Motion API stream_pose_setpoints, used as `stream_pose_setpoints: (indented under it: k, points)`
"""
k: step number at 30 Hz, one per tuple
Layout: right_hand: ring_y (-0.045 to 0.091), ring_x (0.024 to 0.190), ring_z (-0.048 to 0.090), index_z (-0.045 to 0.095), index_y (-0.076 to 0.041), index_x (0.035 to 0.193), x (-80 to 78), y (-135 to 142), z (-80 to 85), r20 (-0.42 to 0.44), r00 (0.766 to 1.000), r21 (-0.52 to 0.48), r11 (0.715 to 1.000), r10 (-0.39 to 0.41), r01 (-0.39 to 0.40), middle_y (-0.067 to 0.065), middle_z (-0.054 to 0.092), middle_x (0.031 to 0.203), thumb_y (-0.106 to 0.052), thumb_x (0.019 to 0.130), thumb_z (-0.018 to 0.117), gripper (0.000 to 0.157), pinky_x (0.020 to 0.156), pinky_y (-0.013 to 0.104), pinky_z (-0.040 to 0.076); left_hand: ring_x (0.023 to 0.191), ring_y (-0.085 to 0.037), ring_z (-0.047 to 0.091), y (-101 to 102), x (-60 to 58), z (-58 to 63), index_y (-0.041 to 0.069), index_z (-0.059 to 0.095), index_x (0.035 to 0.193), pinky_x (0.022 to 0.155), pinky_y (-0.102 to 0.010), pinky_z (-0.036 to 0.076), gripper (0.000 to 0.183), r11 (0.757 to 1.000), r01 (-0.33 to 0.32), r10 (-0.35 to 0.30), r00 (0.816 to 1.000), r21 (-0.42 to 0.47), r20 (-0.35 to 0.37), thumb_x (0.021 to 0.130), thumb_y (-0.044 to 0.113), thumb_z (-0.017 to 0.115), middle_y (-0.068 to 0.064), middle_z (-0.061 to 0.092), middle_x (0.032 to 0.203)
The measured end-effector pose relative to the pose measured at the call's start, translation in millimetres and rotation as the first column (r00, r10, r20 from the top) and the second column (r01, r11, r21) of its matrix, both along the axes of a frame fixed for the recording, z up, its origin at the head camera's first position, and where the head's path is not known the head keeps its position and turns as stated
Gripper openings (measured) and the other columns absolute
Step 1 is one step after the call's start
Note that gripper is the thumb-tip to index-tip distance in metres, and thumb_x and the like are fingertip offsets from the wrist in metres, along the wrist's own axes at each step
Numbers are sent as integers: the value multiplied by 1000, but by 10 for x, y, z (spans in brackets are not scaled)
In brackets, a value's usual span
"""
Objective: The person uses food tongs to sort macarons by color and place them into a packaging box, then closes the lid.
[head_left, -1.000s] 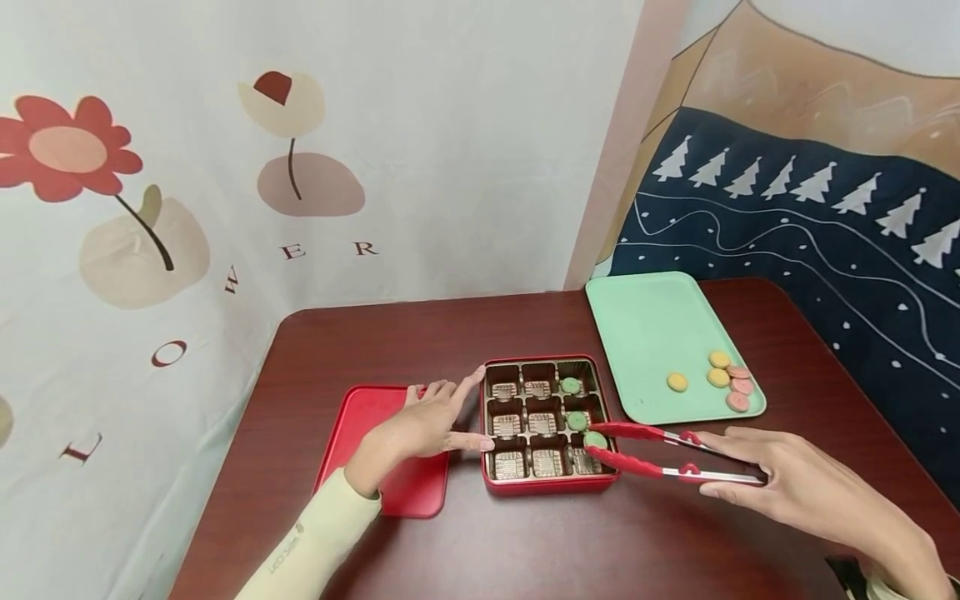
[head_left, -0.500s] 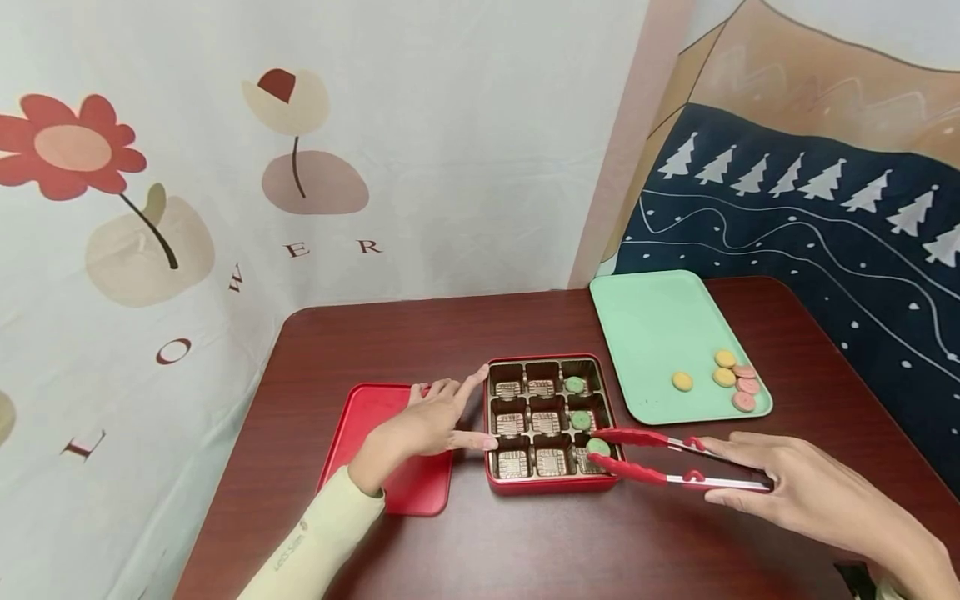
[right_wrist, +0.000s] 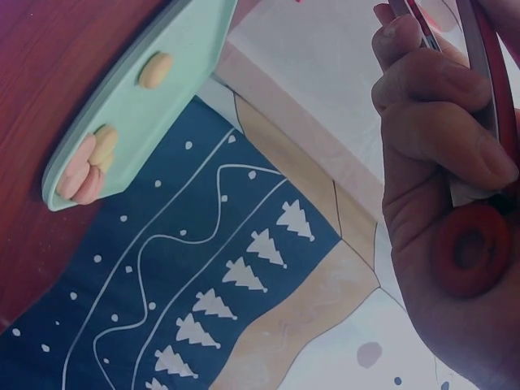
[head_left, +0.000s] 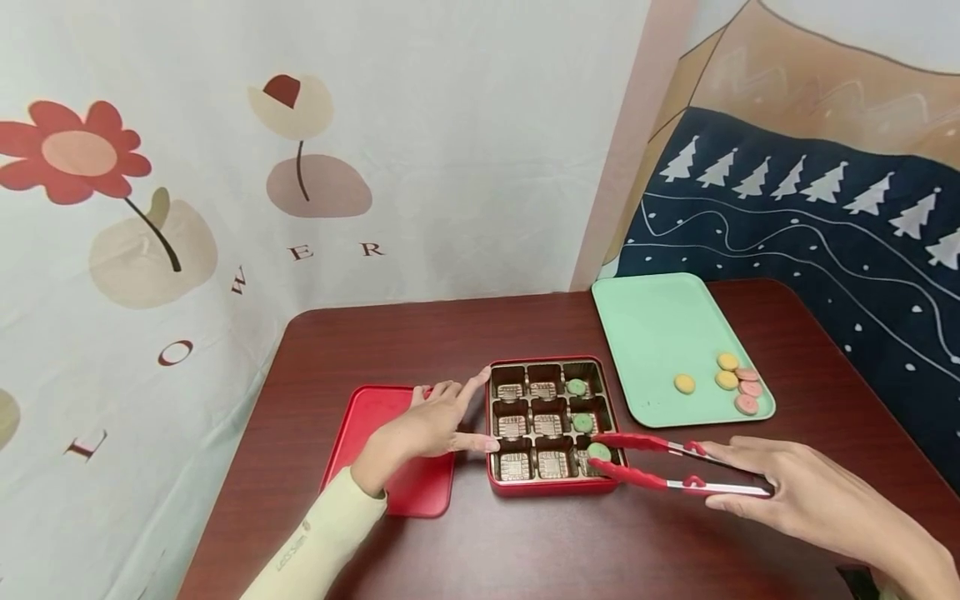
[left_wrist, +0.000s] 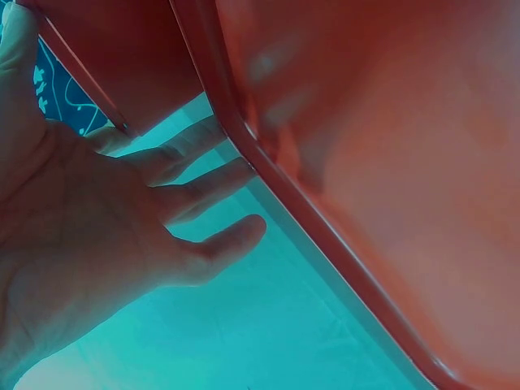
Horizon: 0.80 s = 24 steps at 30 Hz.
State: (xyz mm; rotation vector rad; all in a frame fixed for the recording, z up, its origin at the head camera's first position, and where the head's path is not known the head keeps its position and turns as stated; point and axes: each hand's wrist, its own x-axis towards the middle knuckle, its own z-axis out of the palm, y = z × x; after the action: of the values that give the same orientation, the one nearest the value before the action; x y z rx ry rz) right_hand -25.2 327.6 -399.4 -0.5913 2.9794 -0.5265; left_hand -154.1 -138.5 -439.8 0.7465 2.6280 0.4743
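A red tin [head_left: 551,492] with a gold tray of several compartments sits mid-table. My right hand [head_left: 810,492] grips red-tipped metal tongs [head_left: 645,477], also held in the right wrist view. Their tips reach into the front right compartment, on either side of a green macaron [head_left: 598,452]; whether both touch it I cannot tell. Green macarons lie in the back right [head_left: 576,387] and middle right [head_left: 582,423] compartments. My left hand [head_left: 423,429] has its fingers extended, with index finger and thumb against the tin's left side. It shows with spread fingers in the left wrist view.
A red lid [head_left: 412,492] lies left of the tin, partly under my left hand. At the back right stands a mint green tray [head_left: 652,317] with yellow macarons [head_left: 684,383] and pink macarons [head_left: 746,404]. Printed cloth [head_left: 465,150] hangs behind the table.
The tongs and the green macaron between their tips have come down into the front right compartment. The tongs' arms have spread slightly. My left hand keeps its place on the tin.
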Motion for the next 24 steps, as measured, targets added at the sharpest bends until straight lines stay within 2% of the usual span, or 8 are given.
stream_pose_setpoints:
  k: [5, 12, 19, 24]
  points:
    - [13, 94, 67, 79, -15, 136, 10, 5, 1, 35, 999, -12, 1000, 8, -7, -1, 76, 119, -54, 85, 91, 66, 67, 27, 56, 155, -48, 35, 10, 17, -4, 24, 10, 177, 120, -78, 18, 114, 1000, -11, 11, 1000, 2, 17, 95, 71, 73, -27, 43, 165]
    - [23, 103, 72, 79, -19, 136, 12, -6, -8, 17, 1000, 11, 1000, -12, 11, 6, 77, 123, -56, 84, 91, 65, 73, 38, 62, 156, -46, 34, -8, 0, -7, 23, 10, 177, 121, -78, 15, 112, 1000, -8, 8, 1000, 15, 23, 96, 68, 74, -26, 41, 166]
    - [19, 101, 71, 79, -20, 136, 22, -15, 6, 7, 1000, 18, 1000, -6, 6, 4, 76, 123, -57, 84, 91, 66, 74, 37, 62, 155, -49, 35, -7, -8, -19, 25, 9, 177, 120, -78, 16, 113, 1000, -8, 8, 1000, 16, 21, 95, 68, 75, -27, 42, 164]
    - [22, 104, 72, 79, -19, 136, 14, -40, 18, 3, 1000, 3, 1000, -3, 3, 4, 76, 124, -57, 83, 92, 67, 77, 41, 63, 152, -50, 37, -42, -1, -11, 23, 10, 177, 119, -78, 19, 114, 1000, -4, 4, 1000, 29, 12, 95, 69, 75, -27, 45, 162]
